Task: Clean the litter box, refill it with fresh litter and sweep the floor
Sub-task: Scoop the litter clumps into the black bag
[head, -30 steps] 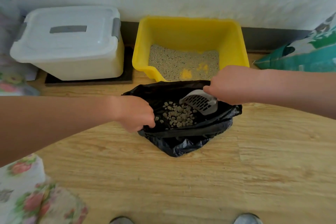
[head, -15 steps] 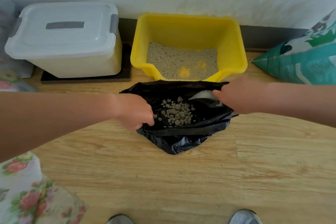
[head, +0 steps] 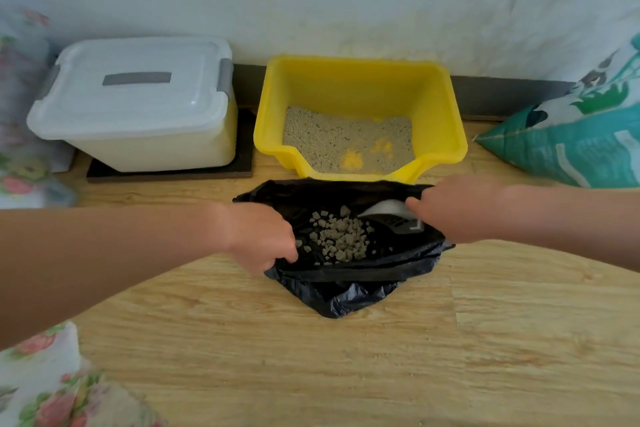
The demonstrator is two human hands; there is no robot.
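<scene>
A yellow litter box [head: 446,121] stands against the wall with a thin layer of grey litter [head: 332,139] and bare yellow patches in it. In front of it a black rubbish bag [head: 349,291] lies open on the wooden floor, holding a heap of grey clumps [head: 341,237]. My left hand [head: 259,236] grips the bag's left rim. My right hand [head: 457,208] holds a white slotted litter scoop [head: 391,215] over the bag's right side; its handle is hidden under the hand.
A lidded white storage bin [head: 138,104] sits on a dark mat left of the litter box. A teal printed sack [head: 581,139] lies at the right. Floral fabric [head: 45,381] shows at the lower left and left edge.
The scoop has tipped from showing its slotted face to lying lower inside the bag, and my right hand has come down with it. My left hand keeps its hold on the rim.
</scene>
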